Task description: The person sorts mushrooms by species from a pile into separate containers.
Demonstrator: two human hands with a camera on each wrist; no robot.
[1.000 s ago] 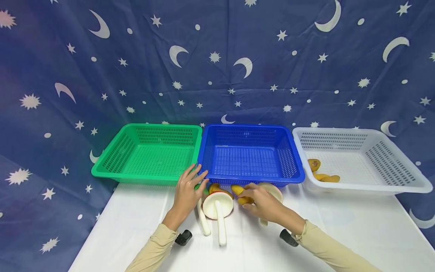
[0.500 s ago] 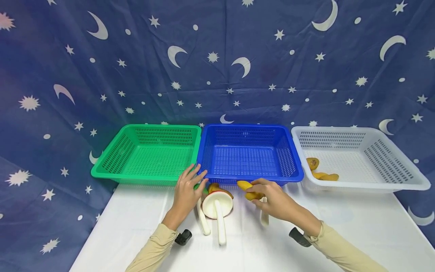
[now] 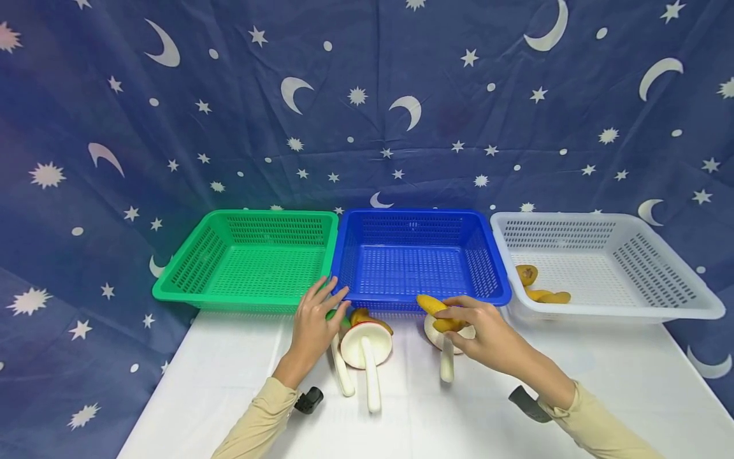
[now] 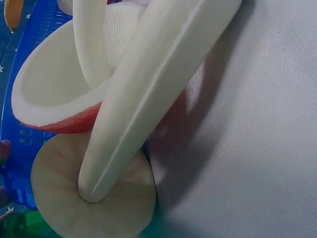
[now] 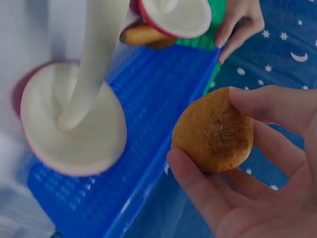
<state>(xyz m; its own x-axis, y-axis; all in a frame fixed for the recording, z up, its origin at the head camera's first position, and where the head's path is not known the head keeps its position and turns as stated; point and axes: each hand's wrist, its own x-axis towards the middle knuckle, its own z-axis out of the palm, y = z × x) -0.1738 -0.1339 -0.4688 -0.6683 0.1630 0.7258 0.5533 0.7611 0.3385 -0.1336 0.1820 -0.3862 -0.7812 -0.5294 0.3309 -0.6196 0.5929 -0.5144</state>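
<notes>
My right hand (image 3: pixel 487 333) pinches a yellow-brown lobed piece like a ginger root (image 3: pixel 432 305) between thumb and fingers, above the table by the blue basket's front. Its rounded, dark-speckled end (image 5: pixel 218 131) faces the right wrist view. Below lies an upturned toy mushroom (image 3: pixel 446 366) with a white stem. My left hand (image 3: pixel 314 322) lies with extended fingers at the meeting rims of the green and blue baskets. Beside it are a red-edged mushroom (image 3: pixel 373 382), another white stem (image 3: pixel 343 373), a partly hidden green object (image 3: pixel 346 322) and a brownish piece (image 3: pixel 360 315).
Side by side at the back stand a green basket (image 3: pixel 246 298), a blue basket (image 3: pixel 424 299) and a white basket (image 3: pixel 625 312). Yellow-brown pieces (image 3: pixel 553 298) lie in the white basket's left part. Behind hangs a blue cloth (image 3: pixel 344 159) with moons and stars; a white cloth covers the table.
My right hand has moved to the right with the ginger-like piece, off the right mushroom, whose cap now shows more. The left hand has stayed in place.
</notes>
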